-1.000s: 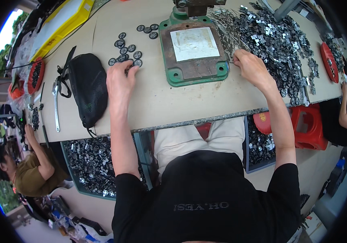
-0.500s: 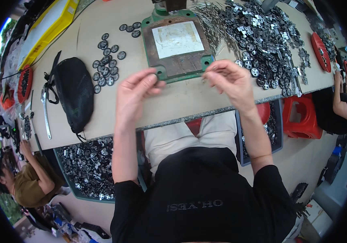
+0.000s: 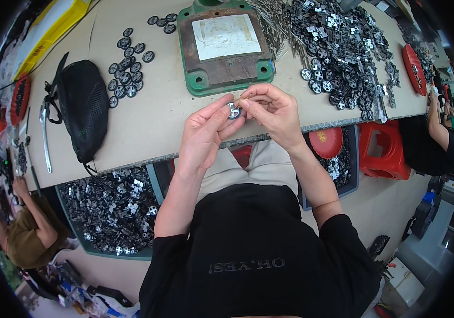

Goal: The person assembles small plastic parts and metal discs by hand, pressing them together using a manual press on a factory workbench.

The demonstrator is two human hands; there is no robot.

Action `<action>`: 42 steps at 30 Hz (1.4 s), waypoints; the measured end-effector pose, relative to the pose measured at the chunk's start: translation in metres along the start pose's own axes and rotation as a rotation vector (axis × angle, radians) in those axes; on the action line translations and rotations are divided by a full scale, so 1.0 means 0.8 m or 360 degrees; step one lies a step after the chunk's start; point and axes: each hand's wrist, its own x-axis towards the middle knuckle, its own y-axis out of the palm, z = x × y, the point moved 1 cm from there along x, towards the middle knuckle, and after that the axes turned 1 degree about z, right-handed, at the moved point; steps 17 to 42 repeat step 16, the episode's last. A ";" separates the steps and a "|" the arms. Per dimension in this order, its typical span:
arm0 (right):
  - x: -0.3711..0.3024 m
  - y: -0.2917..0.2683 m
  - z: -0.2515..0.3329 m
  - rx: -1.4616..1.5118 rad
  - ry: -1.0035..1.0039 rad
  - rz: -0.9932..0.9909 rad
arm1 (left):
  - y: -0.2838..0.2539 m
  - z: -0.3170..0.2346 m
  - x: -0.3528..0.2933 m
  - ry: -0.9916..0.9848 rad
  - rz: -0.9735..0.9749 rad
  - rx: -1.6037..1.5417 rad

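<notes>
My left hand (image 3: 201, 132) pinches a small black toy wheel (image 3: 234, 112) with a silver hub between thumb and fingers, just in front of the green metal press base (image 3: 192, 82). From the right, my right hand (image 3: 279, 116) meets it, thumb and forefinger pressed together at the wheel's edge. What those right fingertips hold, if anything, is too small to make out. A pale sheet (image 3: 226, 37) lies on the brown plate of the press base. Left of the base are several loose wheels (image 3: 124, 78); to its right spreads a heap of wheels and black and silver parts (image 3: 338, 58).
Thin metal rods (image 3: 275, 32) lie beside the heap. A black mesh pouch (image 3: 85, 111) and a wrench (image 3: 45, 140) lie on the left. Bins of parts (image 3: 155, 183) stand below the stone table edge, near a red stool (image 3: 383, 151). Co-workers sit at both sides.
Both hands have come together in front of the press base, and the wheel now shows in my left fingers. The whole view has shifted slightly.
</notes>
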 end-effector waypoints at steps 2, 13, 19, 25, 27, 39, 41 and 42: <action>-0.002 0.000 0.009 -0.0515 -0.0276 0.0056 | 0.000 0.002 0.000 0.0012 -0.0032 0.0007; -0.010 -0.010 0.005 -0.0316 -0.0236 -0.0045 | 0.007 0.000 0.002 -0.0002 0.0085 0.0053; 0.006 -0.027 0.033 -0.0410 -0.0081 0.0178 | -0.003 0.001 0.009 -0.0023 0.0135 -0.0030; 0.006 -0.027 0.033 -0.0410 -0.0081 0.0178 | -0.003 0.001 0.009 -0.0023 0.0135 -0.0030; 0.006 -0.027 0.033 -0.0410 -0.0081 0.0178 | -0.003 0.001 0.009 -0.0023 0.0135 -0.0030; 0.006 -0.027 0.033 -0.0410 -0.0081 0.0178 | -0.003 0.001 0.009 -0.0023 0.0135 -0.0030; 0.006 -0.027 0.033 -0.0410 -0.0081 0.0178 | -0.003 0.001 0.009 -0.0023 0.0135 -0.0030; 0.006 -0.027 0.033 -0.0410 -0.0081 0.0178 | -0.003 0.001 0.009 -0.0023 0.0135 -0.0030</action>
